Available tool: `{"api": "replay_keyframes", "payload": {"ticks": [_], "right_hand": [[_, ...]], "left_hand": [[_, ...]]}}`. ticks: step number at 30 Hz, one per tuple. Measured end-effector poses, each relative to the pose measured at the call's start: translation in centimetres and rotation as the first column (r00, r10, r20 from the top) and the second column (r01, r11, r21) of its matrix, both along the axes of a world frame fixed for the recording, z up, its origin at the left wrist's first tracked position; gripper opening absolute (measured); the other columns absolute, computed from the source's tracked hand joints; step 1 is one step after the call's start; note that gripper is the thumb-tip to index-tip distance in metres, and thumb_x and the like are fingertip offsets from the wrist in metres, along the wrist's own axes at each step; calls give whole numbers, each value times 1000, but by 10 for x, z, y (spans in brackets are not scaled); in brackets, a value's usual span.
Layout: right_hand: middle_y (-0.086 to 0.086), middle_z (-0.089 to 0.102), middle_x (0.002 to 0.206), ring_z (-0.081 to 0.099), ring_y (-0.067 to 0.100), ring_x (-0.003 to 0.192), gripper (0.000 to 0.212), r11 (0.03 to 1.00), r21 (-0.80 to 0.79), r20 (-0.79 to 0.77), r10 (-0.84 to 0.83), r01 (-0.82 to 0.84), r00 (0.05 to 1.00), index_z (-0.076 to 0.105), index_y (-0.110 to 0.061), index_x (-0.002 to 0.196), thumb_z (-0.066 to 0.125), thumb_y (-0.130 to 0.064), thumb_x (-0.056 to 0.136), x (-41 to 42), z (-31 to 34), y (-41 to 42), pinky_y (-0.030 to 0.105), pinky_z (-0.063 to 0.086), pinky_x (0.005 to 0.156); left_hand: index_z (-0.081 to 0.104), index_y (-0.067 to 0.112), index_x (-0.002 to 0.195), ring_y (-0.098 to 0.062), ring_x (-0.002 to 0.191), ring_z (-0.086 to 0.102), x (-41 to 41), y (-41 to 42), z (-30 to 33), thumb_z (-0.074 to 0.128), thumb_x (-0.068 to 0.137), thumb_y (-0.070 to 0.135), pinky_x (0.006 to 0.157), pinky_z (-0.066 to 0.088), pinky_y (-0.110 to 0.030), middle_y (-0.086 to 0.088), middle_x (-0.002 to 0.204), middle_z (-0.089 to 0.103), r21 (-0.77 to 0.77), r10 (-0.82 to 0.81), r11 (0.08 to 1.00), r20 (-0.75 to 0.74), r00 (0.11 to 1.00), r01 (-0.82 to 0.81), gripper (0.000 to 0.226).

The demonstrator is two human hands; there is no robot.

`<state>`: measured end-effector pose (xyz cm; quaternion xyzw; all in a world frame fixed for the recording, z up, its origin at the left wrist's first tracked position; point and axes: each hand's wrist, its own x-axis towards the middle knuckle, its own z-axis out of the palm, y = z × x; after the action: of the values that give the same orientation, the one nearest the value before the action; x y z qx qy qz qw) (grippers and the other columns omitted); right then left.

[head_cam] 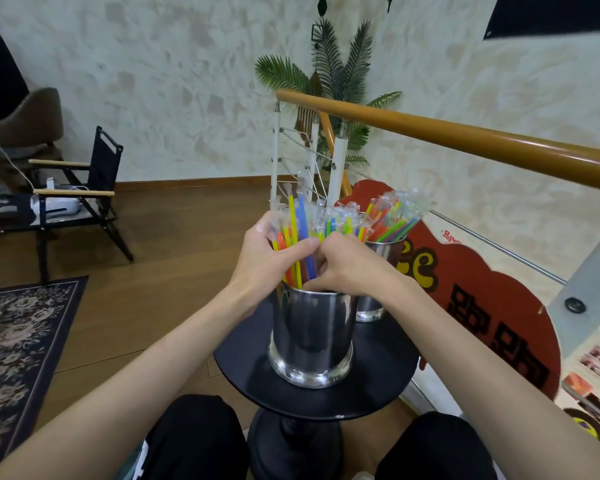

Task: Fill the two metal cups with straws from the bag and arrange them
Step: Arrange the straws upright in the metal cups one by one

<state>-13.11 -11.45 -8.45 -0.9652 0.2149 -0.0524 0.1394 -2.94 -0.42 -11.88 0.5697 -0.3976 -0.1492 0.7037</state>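
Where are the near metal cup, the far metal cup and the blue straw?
near metal cup point(310, 336), head view, on its shiny front wall.
far metal cup point(383, 249), head view, on its wall just under the rim.
blue straw point(303, 220), head view, on its upper shaft above the hands.

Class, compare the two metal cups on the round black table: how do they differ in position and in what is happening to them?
The near cup stands at the table's front; the far cup stands behind it to the right, partly hidden. Both hands, left and right, grip the straws in the near cup; the far cup's straws are untouched and lean right. Both are shiny, upright and hold coloured, wrapped straws.
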Motion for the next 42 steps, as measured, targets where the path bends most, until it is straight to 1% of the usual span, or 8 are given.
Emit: {"api": "replay_keyframes", "payload": {"ticks": [2,5,8,14,18,28,36,42], "right_hand": [[-4,64,65,60,10,68,26,999,42,30,33,-34,999,67,-15,75,85,-34,81,-7,4,-2,20,40,60],[-6,77,81,70,1,77,48,988,136,166,46,-69,985,72,-14,116,88,-36,76,-18,5,-1,22,54,74],[-6,76,80,70,1,73,43,980,169,365,41,-109,930,69,-19,112,90,-29,75,-32,-5,0,23,58,77],[-5,61,80,52,4,67,42,996,88,666,-48,-15,744,56,-20,100,90,-26,75,-53,-30,-3,16,40,62],[-1,58,86,50,3,68,50,975,193,634,-207,107,745,49,-18,101,89,-32,74,-55,-33,-8,17,42,63],[-3,63,98,58,6,89,44,940,259,445,-320,222,837,61,-20,107,85,-42,77,-54,-27,-18,22,46,72],[-4,64,79,57,6,72,30,957,194,544,-289,217,788,65,-20,91,86,-37,78,-50,-24,-17,15,40,60],[-7,66,75,56,-5,62,23,958,215,561,-278,187,780,69,-15,90,84,-29,82,-50,-26,-22,9,42,62]], "left_hand": [[65,9,115,-13,85,74,0,-1,0,77,86,4,71,57,-21,2,93,77,6,13,1000,0,1000,-13,32],[67,9,115,-12,84,74,1,2,-1,75,86,3,70,55,-18,-1,93,77,41,17,999,54,998,-19,30],[70,16,109,-14,81,74,5,1,-4,80,83,9,74,59,-28,-1,90,77,125,43,990,131,990,-59,29],[66,22,100,-20,75,73,7,5,-11,82,80,11,75,60,-44,-3,83,75,239,3,968,295,955,-77,27],[64,26,102,-12,71,72,8,7,-8,81,83,12,68,58,-32,2,82,74,262,-49,964,354,934,-48,29],[65,12,87,-32,63,65,18,3,-8,76,83,24,65,56,-48,-9,70,70,309,-63,944,505,861,-112,16],[59,5,76,-31,53,51,20,6,-5,75,86,30,59,36,-26,-12,59,60,355,-107,927,561,821,-122,31],[58,33,73,-5,58,55,25,5,-4,68,82,46,68,40,-35,10,60,61,313,-100,938,648,755,-145,19]]}}
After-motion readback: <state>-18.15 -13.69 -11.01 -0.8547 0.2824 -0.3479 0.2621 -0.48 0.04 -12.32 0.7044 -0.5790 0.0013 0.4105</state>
